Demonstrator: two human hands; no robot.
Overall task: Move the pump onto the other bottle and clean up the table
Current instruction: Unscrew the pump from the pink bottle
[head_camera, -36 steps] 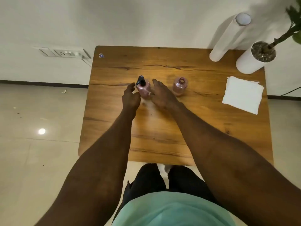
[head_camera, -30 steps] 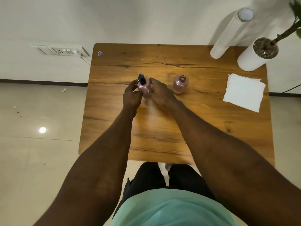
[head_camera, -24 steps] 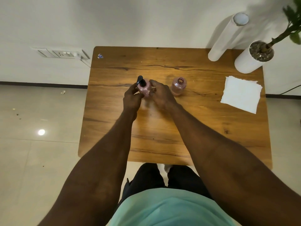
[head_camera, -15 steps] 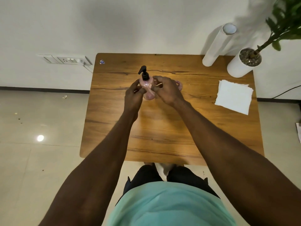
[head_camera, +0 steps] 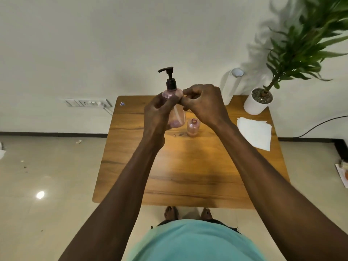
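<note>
I hold a clear pink bottle (head_camera: 176, 113) up in the air above the wooden table (head_camera: 190, 166). A black pump (head_camera: 169, 78) sits screwed on its neck, with its tube visible inside. My left hand (head_camera: 157, 113) wraps around the bottle's body. My right hand (head_camera: 202, 102) touches the bottle's shoulder from the right, fingers curled. A second pink bottle (head_camera: 192, 127) with an open neck and no pump stands on the table just below my right hand.
A white paper napkin (head_camera: 255, 132) lies at the table's right side. A white roll (head_camera: 230, 87) and a white potted plant (head_camera: 258, 100) stand at the far right corner. A wall socket (head_camera: 87, 103) with a cable is at the left.
Both hands closed on the pump bottle and lifted it off the table, up toward the camera. The open bottle stayed on the table.
</note>
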